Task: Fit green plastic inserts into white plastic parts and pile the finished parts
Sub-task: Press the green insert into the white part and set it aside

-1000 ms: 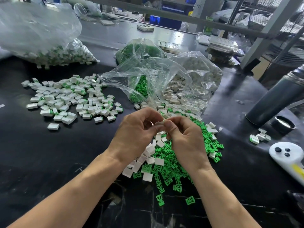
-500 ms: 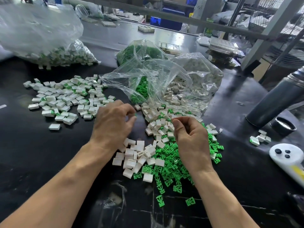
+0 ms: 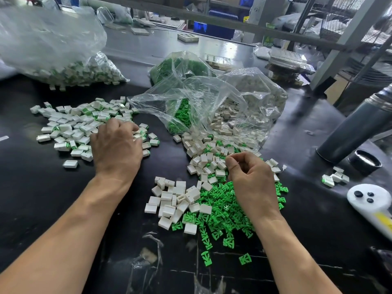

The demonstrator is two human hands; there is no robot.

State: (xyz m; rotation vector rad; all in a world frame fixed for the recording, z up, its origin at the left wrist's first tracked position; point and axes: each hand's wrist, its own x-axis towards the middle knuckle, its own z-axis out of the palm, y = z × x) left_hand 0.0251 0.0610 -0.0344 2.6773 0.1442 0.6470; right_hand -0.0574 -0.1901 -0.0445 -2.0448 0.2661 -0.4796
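Note:
A spread of finished white parts with green inserts (image 3: pixel 72 128) lies at the left of the black table (image 3: pixel 42 198). My left hand (image 3: pixel 116 147) rests palm-down on that pile's right edge, fingers curled onto the parts; what is under them is hidden. Loose white parts (image 3: pixel 176 198) and a heap of green inserts (image 3: pixel 222 211) lie in the middle. My right hand (image 3: pixel 250 177) hovers over them, thumb and forefinger pinched together, with nothing visible between them.
An open clear bag (image 3: pixel 212 98) spills green inserts and white parts behind the heaps. A large bag of finished parts (image 3: pixel 63 60) sits back left. At the right stand a dark flask (image 3: pixel 356 128), its cap (image 3: pixel 364 160), a white controller (image 3: pixel 373 200) and a few finished parts (image 3: pixel 335 178).
The hands were joined over the middle heap. My left hand has since swung left to the finished pile, while my right hand stayed over the loose parts.

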